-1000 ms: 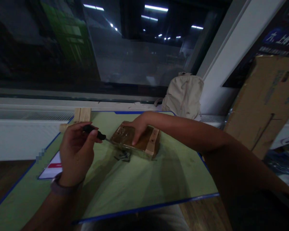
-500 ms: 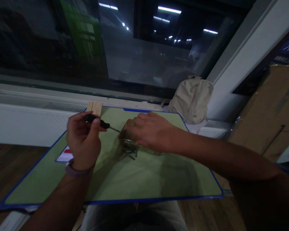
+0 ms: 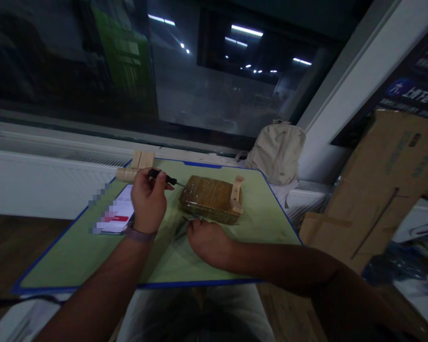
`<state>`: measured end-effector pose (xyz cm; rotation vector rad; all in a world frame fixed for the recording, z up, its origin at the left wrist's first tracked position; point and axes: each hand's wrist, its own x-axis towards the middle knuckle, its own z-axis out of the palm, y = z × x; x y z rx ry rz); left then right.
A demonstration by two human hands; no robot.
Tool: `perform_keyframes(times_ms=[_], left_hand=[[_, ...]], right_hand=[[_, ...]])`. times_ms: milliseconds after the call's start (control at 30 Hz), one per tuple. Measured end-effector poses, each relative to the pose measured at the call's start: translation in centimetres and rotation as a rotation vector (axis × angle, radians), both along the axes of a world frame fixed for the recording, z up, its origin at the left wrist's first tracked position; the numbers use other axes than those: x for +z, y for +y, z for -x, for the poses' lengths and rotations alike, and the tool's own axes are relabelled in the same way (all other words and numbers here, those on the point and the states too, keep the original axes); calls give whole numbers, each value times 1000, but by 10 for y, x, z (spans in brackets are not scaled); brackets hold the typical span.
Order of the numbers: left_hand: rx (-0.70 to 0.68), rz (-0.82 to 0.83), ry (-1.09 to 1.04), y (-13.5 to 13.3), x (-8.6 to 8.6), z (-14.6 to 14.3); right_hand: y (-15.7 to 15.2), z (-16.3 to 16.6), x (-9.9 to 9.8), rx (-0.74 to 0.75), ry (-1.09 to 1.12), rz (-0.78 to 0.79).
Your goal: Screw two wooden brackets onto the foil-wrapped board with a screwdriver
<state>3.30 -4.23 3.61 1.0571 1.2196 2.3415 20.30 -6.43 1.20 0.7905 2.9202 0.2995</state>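
My left hand (image 3: 150, 199) is closed around the black handle of a screwdriver (image 3: 164, 176). The screwdriver's thin metal shaft points right, its tip at the left end of a brown block wrapped in clear film (image 3: 210, 192). A curved wooden strip with holes (image 3: 236, 192) lies across the block's right end. In front of the block, my right hand (image 3: 210, 241) reaches down with its fingers drawn together at a small pile of dark screws (image 3: 185, 222). Whatever those fingertips pinch is hidden.
A phone with a lit screen (image 3: 118, 213) lies left on the green, blue-edged tabletop (image 3: 271, 232). Wooden pieces (image 3: 142, 160) sit at its back left corner. Beyond the back right corner is a beige backpack (image 3: 276, 152); a large cardboard box (image 3: 374, 180) leans at right.
My right hand has left the top of the block and come down to the screws, uncovering the block and wooden strip. My left hand, with the screwdriver, appears farther right, partly through camera movement.
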Motion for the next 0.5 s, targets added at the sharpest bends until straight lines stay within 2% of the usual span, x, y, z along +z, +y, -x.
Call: perform_keyframes(times_ms=[200, 333, 400, 500], left_hand=[[-303, -3, -267, 8, -3, -10], [-402, 60, -401, 17, -9, -20], [-409, 107, -328, 20, -14, -24], [-361, 294, -76, 21, -19, -25]], right_hand=[[-1, -5, -4, -11, 12, -14], [0, -13, -6, -4, 46, -43], [0, -15, -8, 0, 74, -68], [2, -13, -10, -25, 84, -58]])
